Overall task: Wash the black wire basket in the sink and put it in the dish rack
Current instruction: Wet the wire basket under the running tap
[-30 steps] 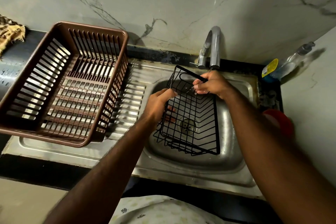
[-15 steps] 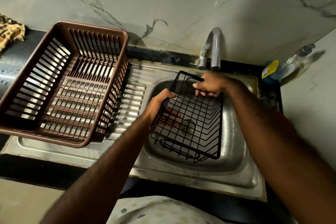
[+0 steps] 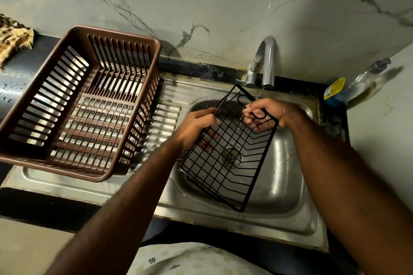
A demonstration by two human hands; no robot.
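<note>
The black wire basket (image 3: 232, 158) hangs tilted over the steel sink (image 3: 281, 185), its far end raised toward the tap (image 3: 267, 62). My left hand (image 3: 196, 127) grips its left rim, fingers curled under the wires. My right hand (image 3: 266, 114) is closed on the handle loop at the basket's upper end, wet, just under the spout. A thin stream of water falls from the tap onto that hand. The brown plastic dish rack (image 3: 85, 105) stands empty on the drainboard to the left.
A soap dispenser bottle (image 3: 355, 82) with a yellow label lies at the back right corner. A patterned cloth (image 3: 13, 40) sits on the dark counter at far left. The marble wall rises right behind the tap. The ribbed drainboard (image 3: 163, 123) lies between rack and sink.
The basket has been turned and tipped between my hands, its far end lifted under the spout. Both hands kept their grip.
</note>
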